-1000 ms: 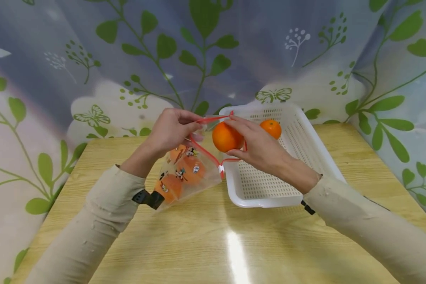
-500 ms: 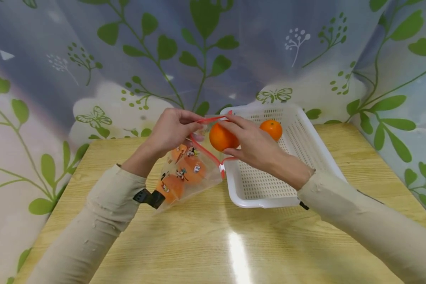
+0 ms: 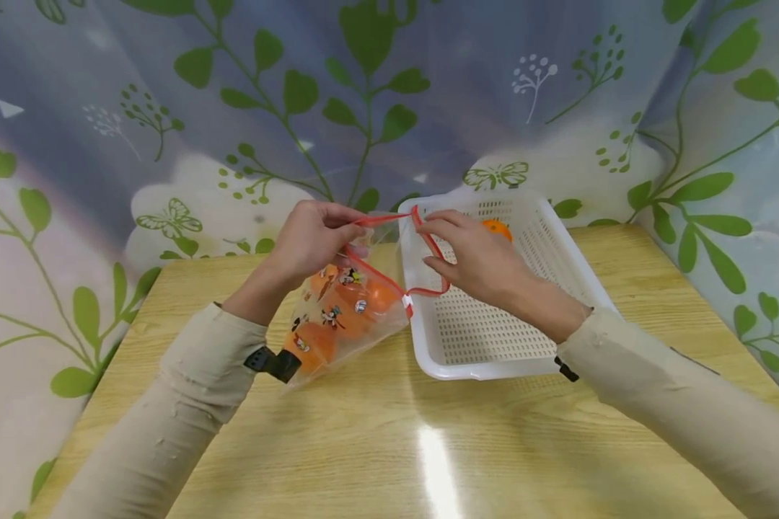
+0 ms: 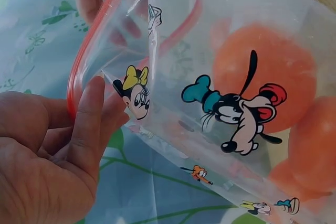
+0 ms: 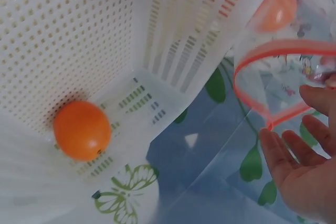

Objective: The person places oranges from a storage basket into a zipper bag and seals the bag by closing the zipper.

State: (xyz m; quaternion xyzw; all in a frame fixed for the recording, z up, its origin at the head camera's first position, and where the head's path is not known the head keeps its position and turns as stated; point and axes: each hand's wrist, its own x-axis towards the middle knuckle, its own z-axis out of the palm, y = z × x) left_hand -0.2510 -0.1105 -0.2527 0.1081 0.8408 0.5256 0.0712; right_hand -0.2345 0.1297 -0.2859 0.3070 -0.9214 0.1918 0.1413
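My left hand (image 3: 318,241) pinches the red-zip rim of a clear zip bag (image 3: 383,328) printed with cartoon characters. Several oranges (image 3: 314,342) lie inside the bag; in the left wrist view their orange skins (image 4: 262,77) show through the plastic. The bag's mouth gapes toward the right. Beside its far right rim is my right hand (image 3: 480,259), fingers spread and holding nothing; whether the fingertips touch the rim I cannot tell. One orange (image 5: 82,130) sits in the white basket (image 5: 37,40), partly hidden behind the right hand in the head view.
The white perforated basket stands on the wooden table (image 3: 363,447), its left wall close to the bag. Behind the table hangs a leaf-patterned cloth (image 3: 454,108). A white slider (image 3: 407,301) sits at the near corner of the bag's zip.
The orange that my right hand held has dropped into the bag among the others. My right hand has let go and drawn slightly to the right; the left hand keeps its grip.
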